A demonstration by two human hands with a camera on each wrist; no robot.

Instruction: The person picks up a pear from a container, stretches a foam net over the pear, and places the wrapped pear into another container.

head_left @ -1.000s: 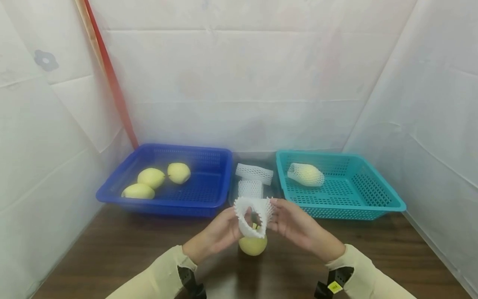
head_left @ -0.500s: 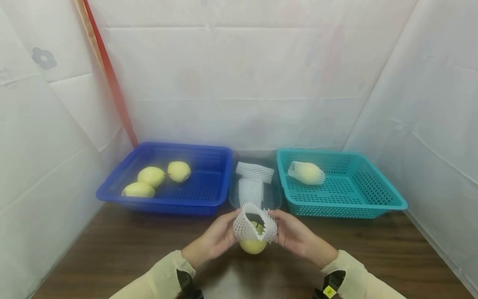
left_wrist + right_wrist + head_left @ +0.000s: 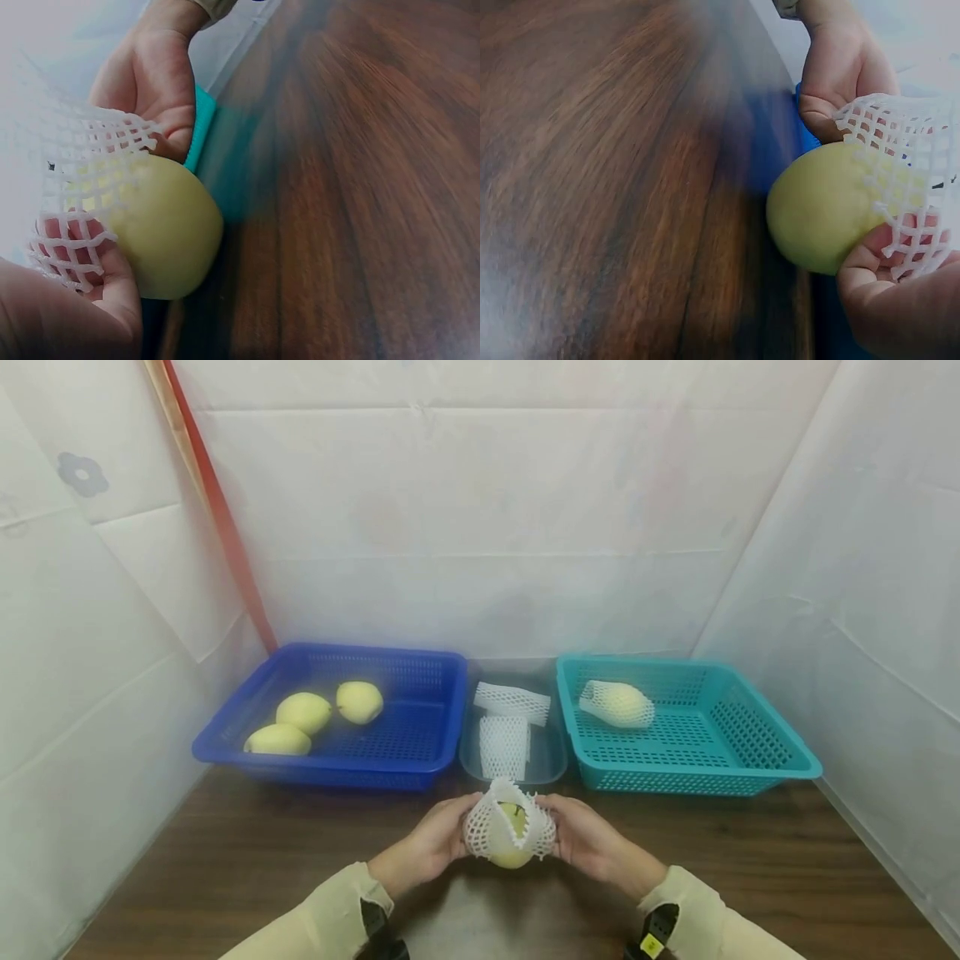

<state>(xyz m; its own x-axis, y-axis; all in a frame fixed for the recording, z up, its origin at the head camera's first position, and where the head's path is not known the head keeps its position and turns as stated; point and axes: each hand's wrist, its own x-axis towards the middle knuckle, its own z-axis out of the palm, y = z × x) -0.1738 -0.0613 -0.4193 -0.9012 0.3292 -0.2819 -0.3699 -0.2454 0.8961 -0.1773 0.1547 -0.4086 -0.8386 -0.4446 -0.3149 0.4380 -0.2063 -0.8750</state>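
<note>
Behind one pear [image 3: 512, 861], a tray [image 3: 552, 750] lies between two baskets [image 3: 412, 727].

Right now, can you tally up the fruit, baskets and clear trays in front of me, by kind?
Fruit: 5
Baskets: 2
Clear tray: 1
Total: 8

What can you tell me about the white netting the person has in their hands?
The netting is a white open mesh that looks like soft foam, with a jagged edge. It is spread wide around the upper part of a yellow-green fruit; the fruit's lower part is bare. Its top opening gapes, so the fruit shows through. The left hand and right hand grip it from opposite sides, with fingertips visible through the mesh.
</note>
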